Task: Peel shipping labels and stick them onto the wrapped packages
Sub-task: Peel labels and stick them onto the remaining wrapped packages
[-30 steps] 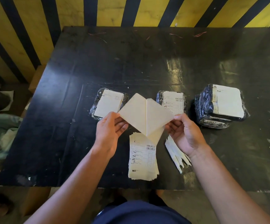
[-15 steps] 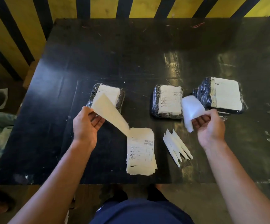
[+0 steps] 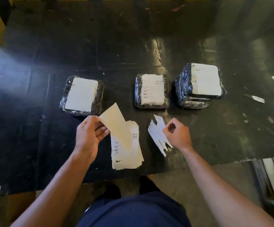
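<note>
A black table [image 3: 133,46] fills most of the view, its top scuffed and shiny in patches, with small scraps of paper scattered toward its right side.

Three groups of wrapped packages sit in a row across its middle. On the right is a stack of packages [image 3: 198,86], the top one bearing a pale label that faces up. In the centre lies a single package [image 3: 151,91] with a printed label stuck on its top. On the left lies another package [image 3: 82,95], dark wrapping showing round a blank-looking pale sheet on its top.

Nearer the person, between the two forearms, a pile of printed labels [image 3: 128,149] rests flat on the table, slightly fanned at its edges. Just right of it lies a small heap of white strips [image 3: 157,135], narrow and pointed.

The left hand [image 3: 90,133] pinches a single pale sheet [image 3: 116,125] by its left edge between thumb and fingers; the sheet slants up and to the right from the grip, held above the pile and just in front of the left package, its blank side showing.

The right hand [image 3: 178,134] is curled loosely closed over the right edge of the strips; whether it holds one cannot be told.
</note>
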